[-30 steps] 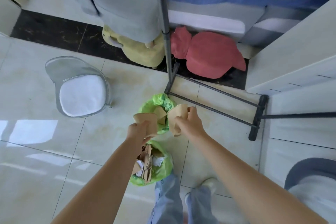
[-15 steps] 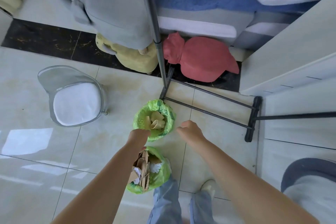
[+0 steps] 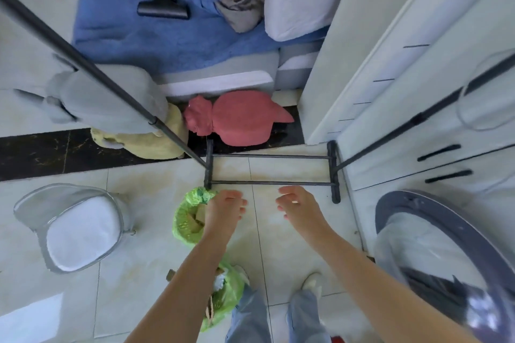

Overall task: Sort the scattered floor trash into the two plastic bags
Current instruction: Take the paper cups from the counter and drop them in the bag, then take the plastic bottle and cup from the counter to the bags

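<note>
both hands are empty, fingers loosely curled: the left hand [image 3: 227, 210] hangs over the far green bag [image 3: 185, 217], the right hand [image 3: 296, 207] apart beside it. this crinkled plastic bag holds brown cardboard scraps; the near green bag [image 3: 227, 299] sits behind it on glossy pale floor tiles [image 3: 133, 253]. no writing is legible.
</note>
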Demonstrator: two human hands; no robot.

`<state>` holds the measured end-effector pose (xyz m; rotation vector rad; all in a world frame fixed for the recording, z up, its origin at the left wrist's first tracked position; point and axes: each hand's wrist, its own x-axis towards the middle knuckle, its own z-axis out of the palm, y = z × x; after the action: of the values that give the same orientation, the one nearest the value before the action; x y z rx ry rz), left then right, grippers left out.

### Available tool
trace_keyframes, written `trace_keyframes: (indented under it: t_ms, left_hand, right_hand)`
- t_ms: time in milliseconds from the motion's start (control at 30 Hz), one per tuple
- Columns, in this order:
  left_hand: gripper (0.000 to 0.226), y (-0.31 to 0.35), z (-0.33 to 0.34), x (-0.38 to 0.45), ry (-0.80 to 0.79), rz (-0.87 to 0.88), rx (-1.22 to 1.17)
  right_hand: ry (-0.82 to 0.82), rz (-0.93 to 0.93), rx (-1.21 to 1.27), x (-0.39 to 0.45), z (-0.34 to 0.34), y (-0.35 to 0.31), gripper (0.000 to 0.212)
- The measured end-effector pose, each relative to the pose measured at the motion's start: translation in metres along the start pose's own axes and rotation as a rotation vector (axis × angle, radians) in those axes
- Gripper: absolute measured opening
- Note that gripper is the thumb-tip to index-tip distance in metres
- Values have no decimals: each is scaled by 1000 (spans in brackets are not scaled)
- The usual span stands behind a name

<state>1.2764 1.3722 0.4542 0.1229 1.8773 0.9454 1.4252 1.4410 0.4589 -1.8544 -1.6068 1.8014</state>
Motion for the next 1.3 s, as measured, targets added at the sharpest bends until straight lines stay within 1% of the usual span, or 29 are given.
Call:
trace_keyframes:
  t_ms: [133, 300, 400, 600, 733, 900, 967, 1067, 1133, 1233, 1267, 1300]
  left_hand:
    - [24, 41, 54, -58, -74, 145, 61]
    - [26, 74, 124, -131, -197, 300, 134]
    - [26, 90, 166, -173, -263, 378, 138]
    - [22, 109, 254, -247, -432, 539, 187]
    - [22, 125, 315, -286, -583, 651, 269]
    - [18, 150, 390, -329, -728, 872, 392]
    - [16, 157, 419, -338, -729, 1004, 443]
    - [16, 170, 456, -353, -678, 1200, 462]
    - [19, 178, 481, -359, -619, 1375, 500]
    - [29, 187, 521, -366, -403, 1767, 712]
    - [33, 191, 534, -368, -362, 1857, 776]
    - [38, 194, 546, -373, -350, 1897, 852]
  right_hand:
    - [159, -96, 64, -43, -70, -3, 22]
    - [394, -204, 125, -104, -161, -3, 18]
    - [486, -243, 139, -144, -217, 1, 19]
    - [640, -292, 225, -211, -318, 27, 18]
    - [802, -319, 247, -247, -376, 43, 19]
    - [1004, -326, 265, -278, -434, 66, 21]
    - [1090, -286, 293, -285, -452, 79, 21]
    - [1206, -196, 339, -290, -476, 98, 26]
    - [1255, -130, 377, -289, -492, 109, 41]
    - [1283, -85, 421, -287, -516, 114, 66]
    - [1286, -92, 428, -287, -523, 114, 72]
    - [1285, -111, 433, -286, -530, 114, 76]
